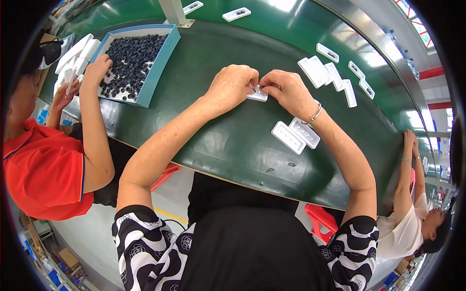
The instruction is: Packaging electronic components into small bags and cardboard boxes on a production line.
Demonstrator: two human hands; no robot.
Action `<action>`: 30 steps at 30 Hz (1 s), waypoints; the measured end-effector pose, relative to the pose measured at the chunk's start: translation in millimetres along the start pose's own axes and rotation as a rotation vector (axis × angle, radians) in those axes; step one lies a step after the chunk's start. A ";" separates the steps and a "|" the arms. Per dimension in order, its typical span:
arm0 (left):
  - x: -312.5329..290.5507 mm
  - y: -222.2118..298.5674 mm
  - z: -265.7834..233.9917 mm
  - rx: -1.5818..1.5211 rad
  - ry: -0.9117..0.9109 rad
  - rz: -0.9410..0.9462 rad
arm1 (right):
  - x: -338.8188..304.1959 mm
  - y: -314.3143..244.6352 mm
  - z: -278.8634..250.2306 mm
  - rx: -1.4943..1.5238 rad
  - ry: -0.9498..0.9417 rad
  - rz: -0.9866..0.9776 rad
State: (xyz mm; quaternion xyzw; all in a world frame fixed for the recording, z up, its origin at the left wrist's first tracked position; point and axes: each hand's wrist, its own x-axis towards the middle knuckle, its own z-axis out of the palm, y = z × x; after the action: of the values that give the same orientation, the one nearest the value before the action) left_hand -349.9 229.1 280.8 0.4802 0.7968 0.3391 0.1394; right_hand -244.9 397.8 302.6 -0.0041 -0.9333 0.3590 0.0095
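My left hand (232, 86) and my right hand (290, 90) meet over a small white plastic tray (257, 95) on the green conveyor belt (218, 131). Both hands pinch this tray from either side, fingers curled over it, so most of it is hidden. A bracelet circles my right wrist. Just below my right forearm lie two empty white trays (296, 134) side by side.
A blue-rimmed box (160, 60) of small black parts sits at the left, where a person in a red shirt (43, 169) reaches in. Several white trays (335, 77) lie at the right. Another person (412, 213) works at the right end.
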 end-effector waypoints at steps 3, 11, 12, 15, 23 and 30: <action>-0.7 0.7 1.3 -0.017 0.019 -0.055 | -1.0 13.2 6.7 -0.076 0.040 -0.159; -0.8 -1.4 6.7 -0.045 0.060 -0.078 | -0.1 21.4 15.3 -0.092 0.047 -0.191; -0.3 -1.7 6.9 -0.046 0.060 -0.080 | 0.5 21.6 15.6 -0.091 0.046 -0.190; -1.5 -2.7 6.4 -0.047 0.063 -0.067 | 4.7 15.5 14.5 -0.241 0.050 -0.264; -11.0 -17.3 -6.3 -0.186 0.060 -0.131 | 17.9 11.3 24.6 -0.315 -0.069 -0.274; -35.7 -26.1 -12.2 -0.428 0.346 -0.089 | 8.2 8.8 6.5 0.008 0.033 0.046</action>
State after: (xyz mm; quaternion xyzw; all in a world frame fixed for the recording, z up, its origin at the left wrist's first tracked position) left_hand -356.3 185.5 268.4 0.3392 0.7394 0.5702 0.1146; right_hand -253.3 400.1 292.0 -0.0316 -0.9313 0.3626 0.0166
